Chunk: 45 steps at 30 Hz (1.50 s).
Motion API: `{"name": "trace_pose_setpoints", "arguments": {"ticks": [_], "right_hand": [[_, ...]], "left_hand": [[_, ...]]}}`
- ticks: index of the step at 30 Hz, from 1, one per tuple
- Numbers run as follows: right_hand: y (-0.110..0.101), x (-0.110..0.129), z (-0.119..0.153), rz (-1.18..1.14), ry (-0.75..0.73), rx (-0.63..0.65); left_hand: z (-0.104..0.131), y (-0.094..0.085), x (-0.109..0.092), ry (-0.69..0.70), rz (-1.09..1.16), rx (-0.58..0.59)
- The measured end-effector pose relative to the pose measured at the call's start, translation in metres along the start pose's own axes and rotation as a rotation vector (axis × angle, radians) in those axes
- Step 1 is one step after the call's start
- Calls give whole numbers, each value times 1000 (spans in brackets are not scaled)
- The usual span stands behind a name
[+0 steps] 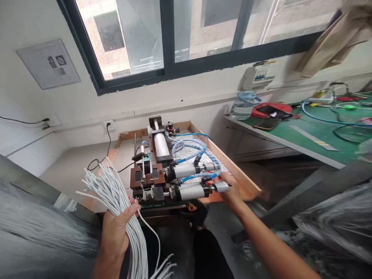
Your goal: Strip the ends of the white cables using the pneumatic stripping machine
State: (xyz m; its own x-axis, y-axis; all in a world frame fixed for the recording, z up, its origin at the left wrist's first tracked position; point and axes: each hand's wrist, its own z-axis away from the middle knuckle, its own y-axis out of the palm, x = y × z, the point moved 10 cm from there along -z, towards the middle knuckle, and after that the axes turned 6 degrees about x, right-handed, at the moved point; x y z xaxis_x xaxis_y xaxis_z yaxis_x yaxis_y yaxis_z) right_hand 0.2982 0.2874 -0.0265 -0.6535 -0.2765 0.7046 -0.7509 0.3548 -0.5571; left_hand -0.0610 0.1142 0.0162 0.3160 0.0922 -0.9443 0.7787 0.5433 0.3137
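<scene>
In our left hand (116,228) we hold the white wires (112,188), the fingers closed around the bundle at the near left corner of the machine (162,145). Our thumb and forefinger come nearly together there, and one wire loops down from them. The bundle's upper ends fan out over the bench (69,162); its lower part hangs below the front edge.

Our right hand (231,190) is at the outer end of the near cylinder (192,192); its fingers are partly hidden, so we cannot tell whether they are apart or closed on anything. The wooden rim (235,166) runs just beside that hand, and a gap separates it from the green table (308,135). Left of the machine, the grey top stretches towards the wall, with a black cord (109,141) crossing it. The paper (48,64) on the wall bears dark pictures, but we cannot read any writing.
</scene>
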Motion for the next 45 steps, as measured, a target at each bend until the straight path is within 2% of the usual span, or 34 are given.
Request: {"name": "trace_pose_setpoints", "arguments": {"ticks": [3,4,5,7,9,10,12,14,17,20,24,31,37,42,45], "right_hand": [[-1,17,57,-47,68,-24],[9,32,76,-180,68,51],[26,55,94,-309,42,180],[58,114,126,-527,-60,450],[80,166,147,-634,-171,642],[86,185,153,-648,-223,692],[94,203,154,-679,-244,720],[100,199,149,-743,-160,714],[112,180,143,-904,87,708],[128,171,143,-1089,320,739],[142,174,146,-1228,479,773],[146,176,151,-1262,590,787],[149,175,152,-1264,661,810],[153,172,154,-1259,657,814],[151,174,150,-1243,564,807]], "left_hand": [[-1,-1,3,-8,-2,-9],[-1,1,4,-10,-5,-3],[-1,3,5,-12,-8,5],[-1,8,7,-11,-15,15],[-2,9,5,-1,-20,4],[-2,7,3,10,-22,-12],[-4,-3,-1,32,-21,-59],[-6,-16,-4,37,-21,-107],[-11,-28,0,-16,-27,-134],[-13,-28,11,-99,-32,-112],[-11,-25,19,-145,-34,-87],[-9,-30,21,-159,-28,-104],[-8,-27,21,-168,-23,-92],[-6,-26,21,-165,-26,-93],[-4,-26,20,-159,-27,-89]]}}
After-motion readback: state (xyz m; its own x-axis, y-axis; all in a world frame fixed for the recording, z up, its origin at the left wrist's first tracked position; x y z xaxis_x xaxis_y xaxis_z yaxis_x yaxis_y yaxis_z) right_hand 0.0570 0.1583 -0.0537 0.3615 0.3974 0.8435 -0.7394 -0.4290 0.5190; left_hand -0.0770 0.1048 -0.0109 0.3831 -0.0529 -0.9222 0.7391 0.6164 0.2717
